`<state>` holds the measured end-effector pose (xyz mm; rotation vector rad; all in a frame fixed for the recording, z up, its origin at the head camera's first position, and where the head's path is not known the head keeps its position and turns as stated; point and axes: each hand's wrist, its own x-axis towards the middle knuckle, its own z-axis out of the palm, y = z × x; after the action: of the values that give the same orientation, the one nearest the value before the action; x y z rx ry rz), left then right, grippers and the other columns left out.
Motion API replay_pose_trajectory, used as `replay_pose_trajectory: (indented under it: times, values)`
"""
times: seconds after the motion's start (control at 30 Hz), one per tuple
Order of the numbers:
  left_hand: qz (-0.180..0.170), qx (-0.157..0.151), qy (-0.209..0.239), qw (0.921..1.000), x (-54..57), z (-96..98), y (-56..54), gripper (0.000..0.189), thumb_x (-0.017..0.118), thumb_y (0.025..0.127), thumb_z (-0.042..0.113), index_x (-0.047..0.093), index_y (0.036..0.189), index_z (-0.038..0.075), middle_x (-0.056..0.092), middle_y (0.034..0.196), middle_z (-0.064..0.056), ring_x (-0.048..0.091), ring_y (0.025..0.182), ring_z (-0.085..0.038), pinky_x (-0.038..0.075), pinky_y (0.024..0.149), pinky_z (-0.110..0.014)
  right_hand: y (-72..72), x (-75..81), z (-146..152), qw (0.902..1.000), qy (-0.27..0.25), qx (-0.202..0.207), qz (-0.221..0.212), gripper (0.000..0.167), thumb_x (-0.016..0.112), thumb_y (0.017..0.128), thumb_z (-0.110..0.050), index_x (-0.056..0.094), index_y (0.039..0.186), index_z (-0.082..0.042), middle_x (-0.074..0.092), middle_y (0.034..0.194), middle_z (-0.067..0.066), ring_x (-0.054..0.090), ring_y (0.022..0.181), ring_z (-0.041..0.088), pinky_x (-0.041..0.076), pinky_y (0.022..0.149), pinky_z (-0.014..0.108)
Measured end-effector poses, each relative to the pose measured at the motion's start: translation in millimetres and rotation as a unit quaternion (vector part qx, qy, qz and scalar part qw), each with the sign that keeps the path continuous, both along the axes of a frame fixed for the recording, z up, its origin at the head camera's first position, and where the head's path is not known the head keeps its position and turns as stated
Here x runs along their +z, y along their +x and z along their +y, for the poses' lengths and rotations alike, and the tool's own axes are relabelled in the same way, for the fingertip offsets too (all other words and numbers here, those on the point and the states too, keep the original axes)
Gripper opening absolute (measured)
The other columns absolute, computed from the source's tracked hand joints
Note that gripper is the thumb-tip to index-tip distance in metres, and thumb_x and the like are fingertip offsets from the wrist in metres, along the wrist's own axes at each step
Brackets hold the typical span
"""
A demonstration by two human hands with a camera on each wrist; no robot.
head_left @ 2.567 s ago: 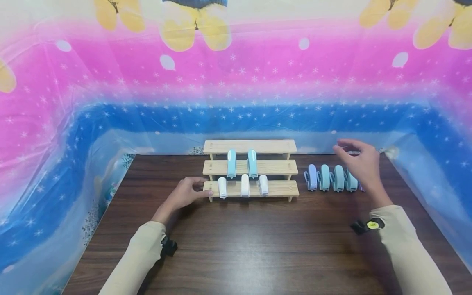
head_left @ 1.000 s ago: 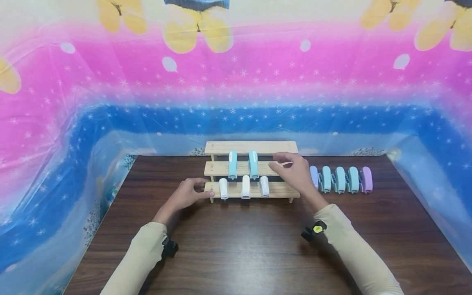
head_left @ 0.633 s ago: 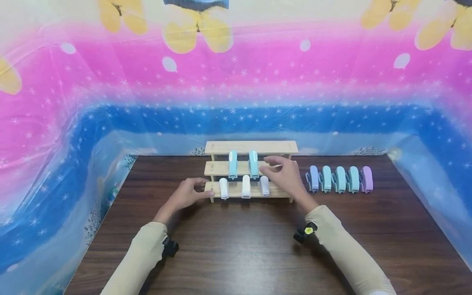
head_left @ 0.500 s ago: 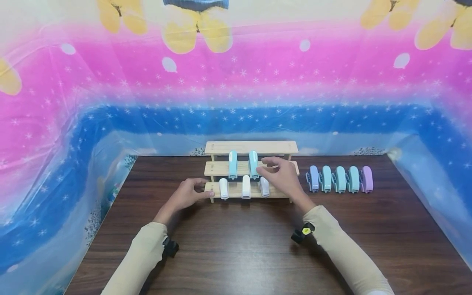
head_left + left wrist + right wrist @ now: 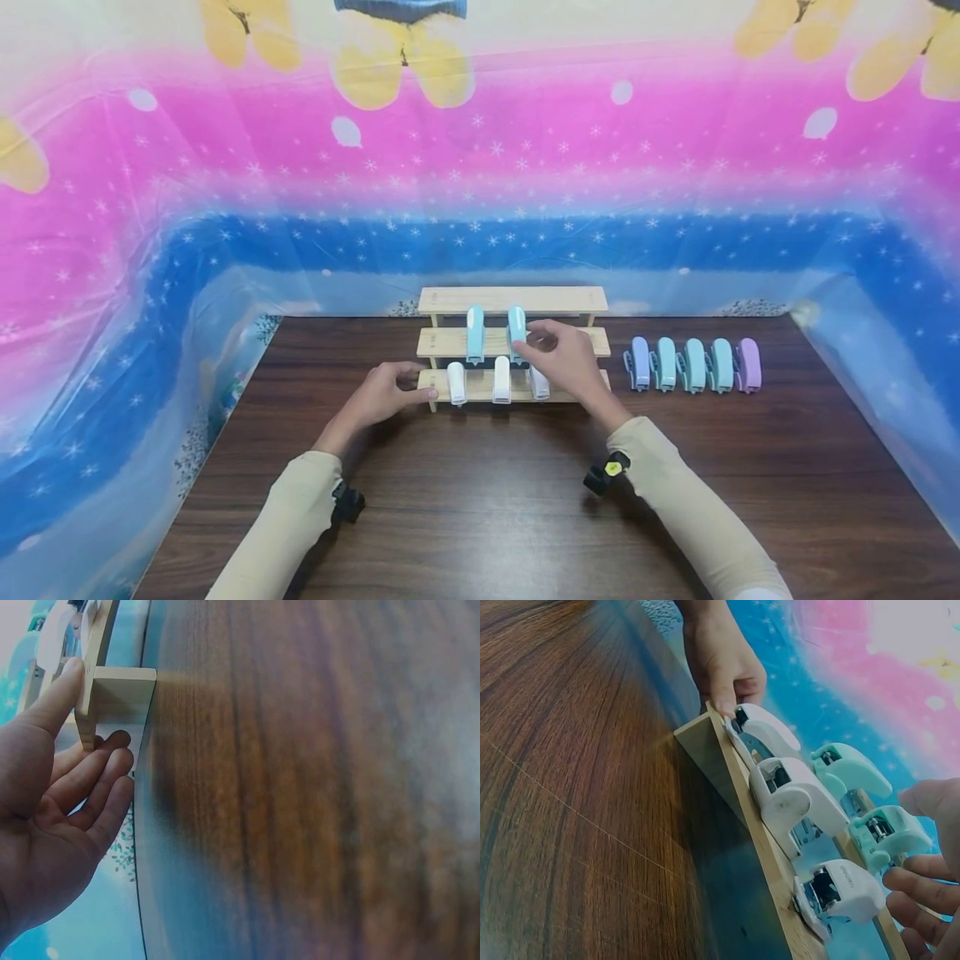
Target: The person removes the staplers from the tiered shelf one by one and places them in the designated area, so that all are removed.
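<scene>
A three-step wooden display rack point(image 5: 587, 340) stands at the back of the table. My left hand point(image 5: 382, 393) grips the left end of its lowest step, thumb on top and fingers curled beneath in the left wrist view. Three white staplers point(image 5: 502, 381) stand on that step. Two mint staplers stand on the middle step: a left one point(image 5: 475, 333) and a right one point(image 5: 517, 321). My right hand point(image 5: 566, 360) is at the right mint stapler point(image 5: 891, 834), thumb and fingers spread on either side of it; the thumb overlaps it in the head view.
Right of the rack, a row of staplers lies on the brown table point(image 5: 480, 500): a blue-violet one point(image 5: 639, 364), three mint ones point(image 5: 693, 365) and a purple one point(image 5: 748, 365). A printed cloth point(image 5: 480, 167) hangs behind and at the sides.
My right hand has come left from above the loose row of staplers to the right mint stapler on the middle step. My left hand has kept its grip on the rack.
</scene>
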<state>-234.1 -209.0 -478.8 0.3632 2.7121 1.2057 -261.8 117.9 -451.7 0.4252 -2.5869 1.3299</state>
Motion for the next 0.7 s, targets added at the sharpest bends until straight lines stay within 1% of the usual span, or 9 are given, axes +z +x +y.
replay_pose_trajectory:
  times: [0.17, 0.33, 0.53, 0.7]
  values:
    - [0.002, -0.001, 0.000, 1.0000, -0.2, -0.3, -0.3, 0.058, 0.079, 0.091, 0.041, 0.066, 0.132, 0.002, 0.069, 0.128, -0.018, 0.066, 0.115, -0.028, 0.053, 0.096, -0.050, 0.3, 1.5, -3.9, 0.9998, 0.016, -0.007, -0.006, 0.051, 0.076, 0.088, -0.052, 0.074, 0.120, -0.011, 0.076, 0.098, 0.003, 0.070, 0.086, 0.018, 0.056, 0.076, 0.040]
    - [0.003, -0.003, 0.002, 1.0000, -0.9, 0.3, -0.4, 0.057, 0.079, 0.091, 0.040, 0.066, 0.132, 0.003, 0.069, 0.126, -0.017, 0.068, 0.108, -0.025, 0.055, 0.092, -0.048, 1.2, 3.9, -6.3, 0.9993, 0.032, -0.019, -0.006, 0.048, 0.076, 0.089, -0.052, 0.075, 0.114, -0.012, 0.075, 0.092, 0.003, 0.069, 0.081, 0.018, 0.055, 0.072, 0.039]
    - [-0.001, 0.003, 0.001, 1.0000, -0.8, 0.5, -0.2, 0.057, 0.079, 0.090, 0.041, 0.066, 0.131, 0.003, 0.069, 0.126, -0.017, 0.068, 0.107, -0.024, 0.054, 0.092, -0.048, -0.8, 5.4, -8.8, 0.9990, 0.036, -0.024, -0.008, 0.042, 0.076, 0.089, -0.048, 0.076, 0.109, -0.011, 0.075, 0.089, 0.002, 0.068, 0.080, 0.018, 0.055, 0.070, 0.038]
    - [-0.003, 0.007, -0.001, 1.0000, -1.1, 0.7, -0.3, 0.057, 0.079, 0.090, 0.043, 0.067, 0.131, 0.004, 0.069, 0.126, -0.016, 0.068, 0.107, -0.024, 0.055, 0.092, -0.047, -2.1, 6.6, -8.8, 0.9989, 0.032, -0.032, -0.013, 0.039, 0.078, 0.088, -0.045, 0.076, 0.105, -0.011, 0.075, 0.089, 0.003, 0.069, 0.081, 0.018, 0.055, 0.073, 0.039]
